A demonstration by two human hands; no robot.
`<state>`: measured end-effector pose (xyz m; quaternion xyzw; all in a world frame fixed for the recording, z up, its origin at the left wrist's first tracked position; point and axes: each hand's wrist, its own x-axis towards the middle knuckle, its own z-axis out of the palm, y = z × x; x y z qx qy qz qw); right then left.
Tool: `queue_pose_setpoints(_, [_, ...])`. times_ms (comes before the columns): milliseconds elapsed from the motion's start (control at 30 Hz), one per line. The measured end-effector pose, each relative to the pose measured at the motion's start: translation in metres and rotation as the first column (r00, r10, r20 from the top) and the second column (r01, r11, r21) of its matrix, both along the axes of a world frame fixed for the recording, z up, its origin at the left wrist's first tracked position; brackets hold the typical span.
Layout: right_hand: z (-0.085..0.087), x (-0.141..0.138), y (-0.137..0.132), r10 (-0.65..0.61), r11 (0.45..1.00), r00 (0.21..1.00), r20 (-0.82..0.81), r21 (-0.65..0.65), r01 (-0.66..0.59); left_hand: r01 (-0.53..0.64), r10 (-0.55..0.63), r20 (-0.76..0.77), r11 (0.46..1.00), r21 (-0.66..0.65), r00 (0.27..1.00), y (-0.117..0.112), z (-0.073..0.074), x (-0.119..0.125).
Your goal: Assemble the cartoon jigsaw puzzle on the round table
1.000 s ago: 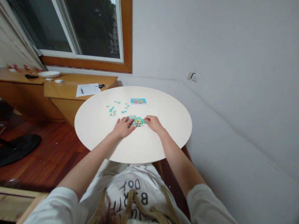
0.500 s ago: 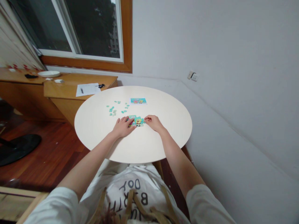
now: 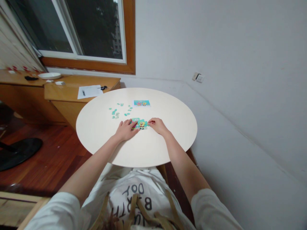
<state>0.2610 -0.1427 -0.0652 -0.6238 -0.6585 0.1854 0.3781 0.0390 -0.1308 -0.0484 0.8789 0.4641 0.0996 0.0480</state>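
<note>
While the left hand (image 3: pixel 126 130) lies with fingers spread over the left part of the partly assembled puzzle (image 3: pixel 143 124), the right hand (image 3: pixel 156 125) is bunched at its right edge; whether it grips a piece cannot be determined at this size. Puzzle rests on the round white table (image 3: pixel 144 150), loose pieces (image 3: pixel 114 112) and picture card (image 3: pixel 142 103) lying beyond.

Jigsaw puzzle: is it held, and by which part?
The left hand lies over the jigsaw puzzle at its left side; whether the right hand, at its right edge, pinches it cannot be told.
</note>
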Motion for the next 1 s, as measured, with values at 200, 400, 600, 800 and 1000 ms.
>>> queue_pose_setpoints(200, [0.0, 0.001, 0.0, -0.021, 0.999, 0.998, -0.056, 0.037, 0.024, 0.005, -0.005, -0.003, 1.0, 0.0, 1.0, 0.0, 0.0, 0.0])
queue_pose_setpoints(400, [0.001, 0.001, -0.001, -0.006, 0.999, 0.997, -0.079, 0.045, 0.009, 0.007, -0.007, -0.008, 1.0, 0.006, 1.0, -0.001, 0.001, 0.0])
queue_pose_setpoints(600, [0.003, -0.001, 0.0, -0.014, 0.996, 0.984, -0.177, 0.079, 0.029, 0.001, -0.001, -0.019, 1.0, 0.002, 1.0, 0.0, 0.0, 0.0])
queue_pose_setpoints(800, [0.011, -0.007, 0.003, 0.0, 0.991, 0.931, -0.365, 0.126, 0.05, 0.01, -0.01, 0.027, 1.0, -0.008, 1.0, -0.001, 0.0, -0.001])
queue_pose_setpoints(1000, [0.005, -0.022, 0.004, 0.107, 0.994, 0.908, -0.406, 0.029, -0.104, -0.012, 0.013, 0.242, 1.0, -0.005, 0.97, 0.006, -0.005, -0.001])
